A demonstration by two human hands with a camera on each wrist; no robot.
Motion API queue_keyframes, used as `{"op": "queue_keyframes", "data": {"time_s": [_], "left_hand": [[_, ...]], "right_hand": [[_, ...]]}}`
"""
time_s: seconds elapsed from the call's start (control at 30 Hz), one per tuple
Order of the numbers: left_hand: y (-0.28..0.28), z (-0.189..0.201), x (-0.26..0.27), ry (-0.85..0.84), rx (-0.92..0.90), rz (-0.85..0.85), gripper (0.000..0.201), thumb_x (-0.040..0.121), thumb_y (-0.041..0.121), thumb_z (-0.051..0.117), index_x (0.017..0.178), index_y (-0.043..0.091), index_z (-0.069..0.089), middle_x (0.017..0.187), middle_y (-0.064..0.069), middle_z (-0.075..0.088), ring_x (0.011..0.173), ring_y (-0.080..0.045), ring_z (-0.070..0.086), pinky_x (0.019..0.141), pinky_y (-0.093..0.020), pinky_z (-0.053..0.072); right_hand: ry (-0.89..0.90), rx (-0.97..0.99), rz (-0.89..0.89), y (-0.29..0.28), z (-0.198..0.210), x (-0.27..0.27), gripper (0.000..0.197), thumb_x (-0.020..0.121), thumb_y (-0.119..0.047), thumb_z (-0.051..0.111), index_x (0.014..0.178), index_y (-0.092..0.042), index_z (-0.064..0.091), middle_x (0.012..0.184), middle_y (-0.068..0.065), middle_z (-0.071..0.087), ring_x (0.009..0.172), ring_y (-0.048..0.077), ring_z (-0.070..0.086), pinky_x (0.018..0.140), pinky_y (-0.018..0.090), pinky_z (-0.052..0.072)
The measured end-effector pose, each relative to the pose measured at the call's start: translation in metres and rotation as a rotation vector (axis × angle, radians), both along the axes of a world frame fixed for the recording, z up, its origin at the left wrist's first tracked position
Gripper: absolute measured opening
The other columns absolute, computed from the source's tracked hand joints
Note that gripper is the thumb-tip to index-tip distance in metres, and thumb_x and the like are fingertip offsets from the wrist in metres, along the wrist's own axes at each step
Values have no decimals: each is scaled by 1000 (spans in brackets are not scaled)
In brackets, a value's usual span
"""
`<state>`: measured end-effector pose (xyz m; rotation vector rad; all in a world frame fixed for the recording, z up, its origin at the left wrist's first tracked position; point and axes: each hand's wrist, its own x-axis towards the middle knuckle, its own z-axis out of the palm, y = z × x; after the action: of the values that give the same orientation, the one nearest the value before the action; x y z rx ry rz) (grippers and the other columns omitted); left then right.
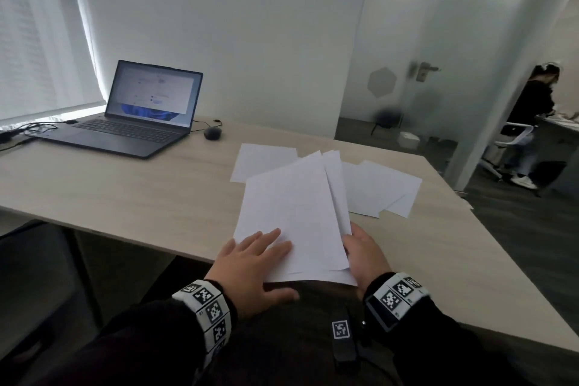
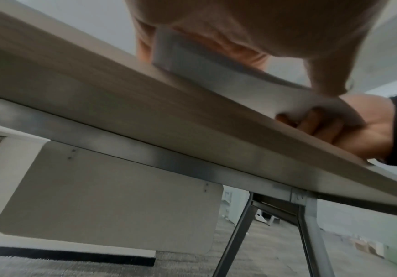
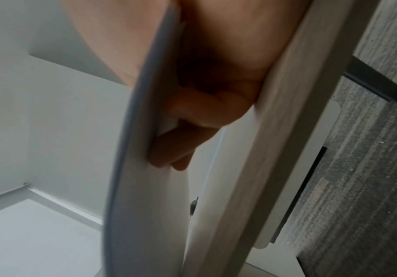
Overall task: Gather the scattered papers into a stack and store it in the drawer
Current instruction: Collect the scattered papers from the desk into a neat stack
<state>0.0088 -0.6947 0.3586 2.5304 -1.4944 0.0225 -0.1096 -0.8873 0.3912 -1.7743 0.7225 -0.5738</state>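
A loose stack of white papers (image 1: pixel 297 207) lies fanned at the near edge of the light wood table (image 1: pixel 125 185) and overhangs it towards me. My left hand (image 1: pixel 266 252) rests flat on the stack's lower left part, fingers straight, thumb off the near edge. My right hand (image 1: pixel 363 251) grips the stack's right edge, thumb on top. Its fingers (image 3: pixel 192 116) curl underneath the stack (image 3: pixel 133 187) and lift it off the tabletop. More sheets lie loose on the table: one behind the stack at the left (image 1: pixel 263 160), a few overlapping at the right (image 1: pixel 382 188). No drawer shows plainly.
An open laptop (image 1: pixel 141 113) with cables stands at the far left of the table, a dark mouse (image 1: pixel 213 133) beside it. A person (image 1: pixel 532 110) stands at another desk beyond a glass wall, back right. Under the table are metal legs (image 2: pixel 237 234) and a white panel (image 2: pixel 112 196).
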Motion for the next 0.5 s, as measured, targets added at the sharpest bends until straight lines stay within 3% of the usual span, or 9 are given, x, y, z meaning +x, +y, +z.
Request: {"op": "queue_keyframes", "data": {"time_s": [0.07,0.13,0.2,0.27,0.33,0.4,0.5], "left_hand": [[-2,-2,-2,-23,22,-11,86,74,86,30,148,50,4,160,23,0,149,-11,5,120,-49,6],[-5,-7,-2,-39,18,-24,72,83,75,27,148,50,7,160,24,7,149,-12,9,119,-50,8],[-5,-11,-3,-51,12,-32,65,87,72,24,147,50,14,157,25,19,148,-13,18,117,-54,14],[-3,-11,-7,-52,38,-21,59,89,70,28,144,49,27,150,23,39,140,-17,39,108,-58,31],[-2,-14,-7,-107,30,-13,55,88,67,35,139,47,38,140,20,52,127,-19,55,95,-57,46],[-2,-15,-9,-139,5,-14,55,85,64,40,136,45,43,135,19,56,121,-19,60,90,-57,50],[-3,-15,-11,-163,17,-23,58,81,62,46,136,44,45,136,18,56,122,-20,59,90,-59,49]], "right_hand": [[-7,8,-20,-1,-2,1,26,97,-19,44,102,-18,70,94,-2,75,93,21,69,78,27,55],[-6,26,-17,0,-2,3,40,103,-38,38,117,-16,68,116,-4,71,113,20,64,100,33,47],[42,78,-14,0,-2,5,58,99,-57,34,131,-17,62,130,-3,64,124,18,57,111,37,38],[87,122,1,-4,-1,5,59,93,-63,40,118,-17,67,123,-2,69,116,19,62,108,40,42],[83,269,45,-9,1,2,41,95,-51,50,104,-17,71,107,1,76,102,21,69,98,38,48],[71,405,71,-12,2,-1,33,95,-39,56,103,-12,72,106,9,77,100,30,71,94,41,50],[136,352,134,-18,2,1,14,85,-16,62,90,-4,66,101,19,70,93,31,64,83,39,46]]}}
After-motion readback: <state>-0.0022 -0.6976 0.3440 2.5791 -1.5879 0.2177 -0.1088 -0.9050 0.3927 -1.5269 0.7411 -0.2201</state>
